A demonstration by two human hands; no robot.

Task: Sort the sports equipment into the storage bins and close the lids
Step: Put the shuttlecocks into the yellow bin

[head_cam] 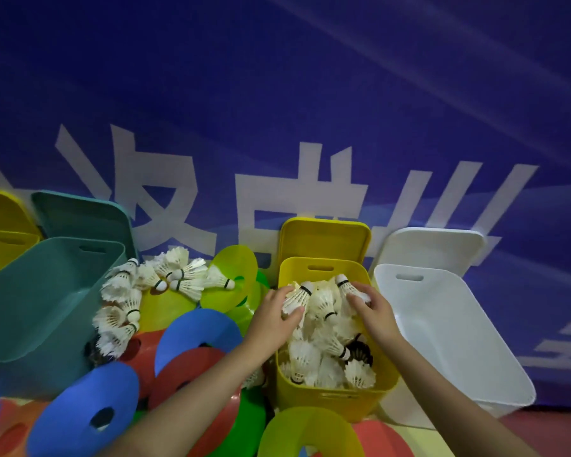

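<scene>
Head view: left hand [275, 316] and right hand [373, 310] each grip white shuttlecocks [323, 328] over yellow bin [335, 395]; white bin [468, 344] right of right hand.

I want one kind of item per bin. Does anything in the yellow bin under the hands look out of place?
Yes. One black shuttlecock lies among the white shuttlecocks near the right wall of the yellow bin; it is the only dark one there.

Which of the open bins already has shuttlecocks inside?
The yellow bin under both hands, between the cone pile and the white bin; the teal bin shows none.
</scene>
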